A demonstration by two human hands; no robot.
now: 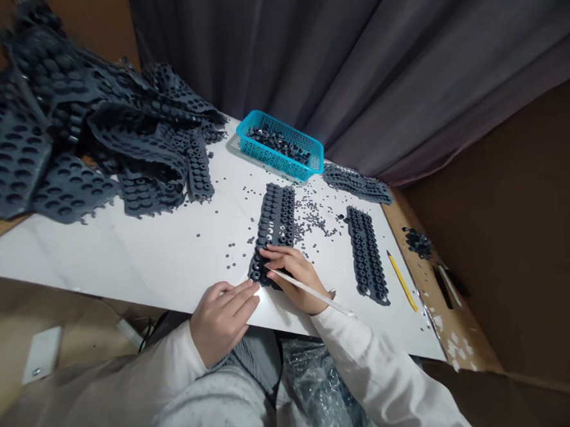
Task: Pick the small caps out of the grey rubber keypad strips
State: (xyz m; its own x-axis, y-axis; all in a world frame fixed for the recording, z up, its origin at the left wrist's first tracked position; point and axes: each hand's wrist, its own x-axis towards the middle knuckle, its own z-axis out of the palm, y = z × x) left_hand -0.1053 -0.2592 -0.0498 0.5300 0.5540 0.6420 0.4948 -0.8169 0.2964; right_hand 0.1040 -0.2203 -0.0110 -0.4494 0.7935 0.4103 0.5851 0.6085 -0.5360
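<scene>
A dark grey rubber sheet (pixel 277 207) with rows of round raised cups lies on the white table in front of me. My right hand (pixel 296 274) rests over its near part, fingers closed on a thin white stick (pixel 313 291) that slants back toward my wrist. The stick's tip is at the sheet, partly hidden by the fingers. At the sheet's near left corner, my left hand (pixel 226 317) has its fingers stretched out, with the fingertips touching the edge. Many small dark discs (pixel 314 221) lie scattered to the right of the sheet.
A blue basket (pixel 282 161) of small black parts stands at the back. Piled rubber sheets (pixel 130 139) cover the left. To the right are another strip (pixel 367 253), a folded strip (pixel 358 183), a yellow pencil (pixel 402 281) and a heap of black pieces (pixel 418 244).
</scene>
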